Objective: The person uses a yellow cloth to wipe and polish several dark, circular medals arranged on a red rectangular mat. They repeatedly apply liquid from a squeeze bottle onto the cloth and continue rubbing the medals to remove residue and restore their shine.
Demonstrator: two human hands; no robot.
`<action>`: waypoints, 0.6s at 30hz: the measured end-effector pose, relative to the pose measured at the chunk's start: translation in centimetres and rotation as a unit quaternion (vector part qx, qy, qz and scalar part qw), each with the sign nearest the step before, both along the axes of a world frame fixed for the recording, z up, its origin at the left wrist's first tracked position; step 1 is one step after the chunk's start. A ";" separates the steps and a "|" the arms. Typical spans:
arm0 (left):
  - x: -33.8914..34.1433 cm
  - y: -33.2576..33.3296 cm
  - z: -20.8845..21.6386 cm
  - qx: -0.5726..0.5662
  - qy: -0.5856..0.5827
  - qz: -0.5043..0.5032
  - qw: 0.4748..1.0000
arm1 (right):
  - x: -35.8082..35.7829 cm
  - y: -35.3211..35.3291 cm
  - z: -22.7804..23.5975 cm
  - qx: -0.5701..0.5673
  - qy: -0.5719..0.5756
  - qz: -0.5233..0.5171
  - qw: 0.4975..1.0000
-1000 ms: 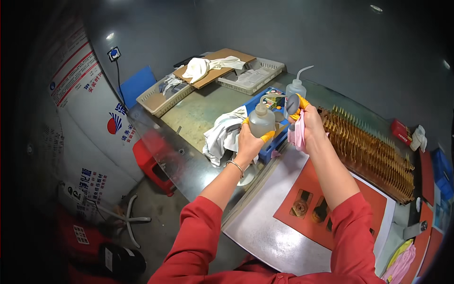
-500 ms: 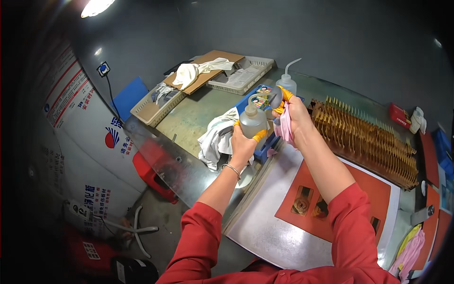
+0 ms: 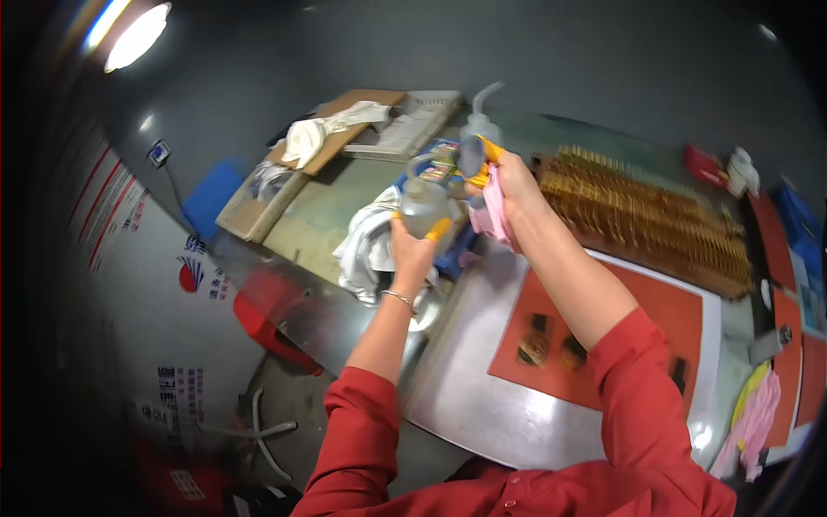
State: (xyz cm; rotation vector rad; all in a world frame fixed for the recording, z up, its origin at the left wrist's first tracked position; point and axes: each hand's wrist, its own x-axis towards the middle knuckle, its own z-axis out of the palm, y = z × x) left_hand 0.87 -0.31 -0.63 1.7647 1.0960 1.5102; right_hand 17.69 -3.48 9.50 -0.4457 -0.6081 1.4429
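My left hand (image 3: pixel 415 252), yellow cots on its fingertips, is closed around a translucent squeeze bottle (image 3: pixel 424 207) with a bent spout. To its right, my right hand (image 3: pixel 514 185) grips a pink cloth (image 3: pixel 491 207) and a grey round-faced object (image 3: pixel 471 157) whose kind I cannot make out. Yellow cots cover fingertips of this hand too. The bottle's spout points toward the grey object; blur hides whether they touch. A second squeeze bottle (image 3: pixel 483 125) stands just behind my right hand. White cloths (image 3: pixel 370 241) lie beside my left hand.
A red sheet (image 3: pixel 594 345) with dark picture pieces lies on a light board (image 3: pixel 465 388). Behind it stands a brown rack (image 3: pixel 646 224) of thin upright slats. Plastic baskets (image 3: pixel 250 215) and cardboard (image 3: pixel 336 142) sit far left. Another pink cloth (image 3: pixel 749 422) hangs at right.
The whole view has shifted, so the bench and both hands appear farther left and higher. Both hands keep their grips on the bottle, cloth and grey object.
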 end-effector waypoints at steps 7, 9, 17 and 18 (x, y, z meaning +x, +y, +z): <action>-1.4 1.1 -1.2 0.035 0.051 0.038 0.997 | 7.5 -14.4 1.6 -0.097 0.026 -0.175 0.980; -1.9 1.7 -1.5 0.026 0.100 0.056 0.993 | 12.1 -21.3 0.1 -0.033 -0.005 -0.121 0.992; -0.1 -8.5 -2.3 0.162 0.046 0.024 0.985 | 19.3 -43.7 -4.6 -0.267 -0.190 -0.375 0.867; 0.7 -10.9 -2.1 0.131 0.048 0.020 0.990 | 18.7 -44.5 -5.3 -0.326 -0.209 -0.382 0.839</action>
